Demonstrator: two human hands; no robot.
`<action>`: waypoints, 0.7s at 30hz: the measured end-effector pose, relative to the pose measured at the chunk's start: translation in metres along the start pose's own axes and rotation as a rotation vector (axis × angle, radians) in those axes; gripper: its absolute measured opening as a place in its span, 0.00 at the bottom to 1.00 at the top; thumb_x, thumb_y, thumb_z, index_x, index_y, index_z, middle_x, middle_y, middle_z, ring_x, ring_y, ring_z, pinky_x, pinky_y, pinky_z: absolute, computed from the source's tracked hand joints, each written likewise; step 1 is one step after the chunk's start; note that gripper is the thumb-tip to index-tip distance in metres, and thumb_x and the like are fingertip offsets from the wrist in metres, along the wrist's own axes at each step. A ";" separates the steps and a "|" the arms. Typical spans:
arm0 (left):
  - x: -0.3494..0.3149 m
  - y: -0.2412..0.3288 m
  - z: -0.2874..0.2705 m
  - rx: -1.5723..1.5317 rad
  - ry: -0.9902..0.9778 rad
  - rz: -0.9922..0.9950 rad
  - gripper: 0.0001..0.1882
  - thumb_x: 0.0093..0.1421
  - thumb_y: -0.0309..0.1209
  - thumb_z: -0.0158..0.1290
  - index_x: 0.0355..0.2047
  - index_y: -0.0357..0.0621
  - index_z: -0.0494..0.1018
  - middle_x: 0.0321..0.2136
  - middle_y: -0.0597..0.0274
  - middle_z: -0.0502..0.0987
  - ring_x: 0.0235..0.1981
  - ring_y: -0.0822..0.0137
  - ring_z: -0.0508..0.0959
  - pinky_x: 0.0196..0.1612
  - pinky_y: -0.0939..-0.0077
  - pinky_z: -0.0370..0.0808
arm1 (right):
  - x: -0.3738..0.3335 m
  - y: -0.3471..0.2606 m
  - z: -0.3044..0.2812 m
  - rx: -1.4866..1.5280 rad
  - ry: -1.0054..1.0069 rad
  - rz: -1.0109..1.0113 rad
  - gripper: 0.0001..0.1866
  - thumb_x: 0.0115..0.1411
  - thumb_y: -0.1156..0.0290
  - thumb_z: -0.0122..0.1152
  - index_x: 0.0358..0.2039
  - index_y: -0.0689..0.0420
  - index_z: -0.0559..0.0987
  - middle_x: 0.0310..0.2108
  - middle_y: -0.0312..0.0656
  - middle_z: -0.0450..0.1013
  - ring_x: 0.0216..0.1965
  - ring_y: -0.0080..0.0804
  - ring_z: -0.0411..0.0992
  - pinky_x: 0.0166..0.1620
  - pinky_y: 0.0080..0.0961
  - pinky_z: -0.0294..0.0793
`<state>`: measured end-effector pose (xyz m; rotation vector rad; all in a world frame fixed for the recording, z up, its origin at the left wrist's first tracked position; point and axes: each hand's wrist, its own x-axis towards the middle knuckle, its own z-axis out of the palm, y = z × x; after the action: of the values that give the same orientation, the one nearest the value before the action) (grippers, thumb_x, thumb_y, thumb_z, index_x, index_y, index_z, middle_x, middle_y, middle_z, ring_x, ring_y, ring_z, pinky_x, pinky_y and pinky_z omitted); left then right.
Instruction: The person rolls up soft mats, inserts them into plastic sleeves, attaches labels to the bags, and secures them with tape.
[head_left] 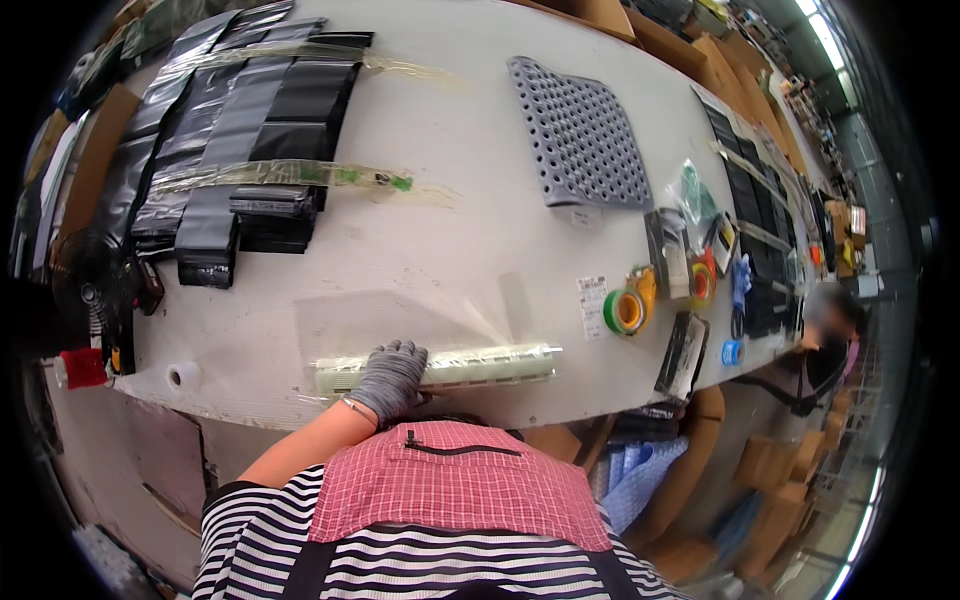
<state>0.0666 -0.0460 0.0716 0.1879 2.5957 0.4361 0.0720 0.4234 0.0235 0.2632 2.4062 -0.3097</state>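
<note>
White worktop (450, 240), near edge: your pale film-wrapped roll (490, 368) lies there, gloved left hand (390, 378) palm-down over it, can't tell if gripping; right hand not visible. Probably a wrapping step; next move likely calls for even pressure.

My feed comes through bright over the broad white surface (440, 130), evenly lit with only faint, soft shadows. From the grey perforated rubber mat (582, 135), whose holes read crisply, I see white strip lights (828, 48) glowing well to the right. Left of the mat, glossy black plastic sheets (235, 110) throw back streaks of glare; below it, a pale translucent roll of plastic film (490, 368) carries small glints. Far left of it, a round black fan (88, 270) sinks into murk. My fisheye bends straight edges toward a black rim, and right of the mat a person's (832, 335) head is smudged.
</note>
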 end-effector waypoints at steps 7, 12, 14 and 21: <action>-0.006 -0.009 0.004 0.005 0.032 -0.007 0.36 0.48 0.50 0.67 0.51 0.42 0.71 0.46 0.52 0.74 0.53 0.52 0.72 0.57 0.56 0.71 | -0.006 -0.147 -0.086 -0.219 0.252 -0.488 0.17 0.60 0.65 0.58 0.46 0.61 0.79 0.42 0.51 0.78 0.46 0.49 0.76 0.54 0.42 0.74; -0.001 0.001 -0.001 0.015 0.012 -0.003 0.35 0.48 0.49 0.67 0.51 0.43 0.71 0.47 0.51 0.74 0.54 0.51 0.72 0.57 0.56 0.70 | 0.060 -0.219 -0.060 -0.139 0.400 -1.017 0.23 0.67 0.58 0.51 0.55 0.59 0.75 0.58 0.53 0.70 0.61 0.48 0.66 0.63 0.41 0.64; -0.002 -0.003 0.000 0.007 0.052 0.015 0.36 0.47 0.49 0.68 0.51 0.42 0.72 0.47 0.50 0.74 0.54 0.51 0.72 0.57 0.56 0.70 | 0.070 -0.229 -0.075 -0.444 0.189 -0.734 0.26 0.68 0.50 0.46 0.51 0.59 0.77 0.58 0.55 0.70 0.61 0.47 0.67 0.61 0.42 0.65; 0.008 -0.018 -0.006 -0.133 -0.032 -0.008 0.38 0.43 0.50 0.70 0.49 0.40 0.73 0.49 0.47 0.73 0.55 0.48 0.71 0.59 0.57 0.70 | -0.016 -0.255 -0.006 -0.305 0.327 -0.997 0.25 0.61 0.56 0.56 0.50 0.63 0.75 0.50 0.54 0.72 0.52 0.48 0.70 0.59 0.47 0.65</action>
<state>0.0560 -0.0631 0.0670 0.1374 2.5242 0.5961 0.0115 0.1810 0.0775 -1.1297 2.6781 -0.3374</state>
